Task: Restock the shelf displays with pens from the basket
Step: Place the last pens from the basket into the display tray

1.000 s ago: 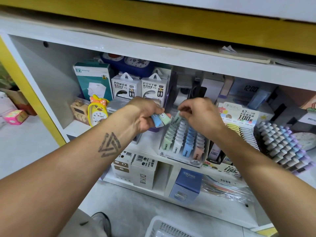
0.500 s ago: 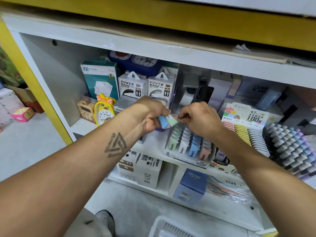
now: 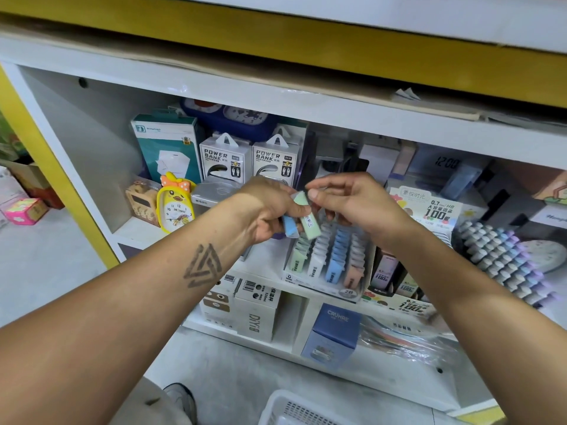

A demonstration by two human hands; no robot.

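You face a white shelf [image 3: 276,96] with yellow trim, stocked with power bank boxes [image 3: 225,159] and a duck clock [image 3: 175,205]; a white basket [image 3: 294,409] sits on the grey floor below. Your left hand [image 3: 267,210] is closed around a blue lead case [image 3: 290,225] and a green lead case [image 3: 308,217], just above the display tray [image 3: 325,265]. Your right hand [image 3: 352,204] pinches the green one's top end.

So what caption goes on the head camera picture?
Left hand holds green and blue packs; right hand pinches the green one above the display box.
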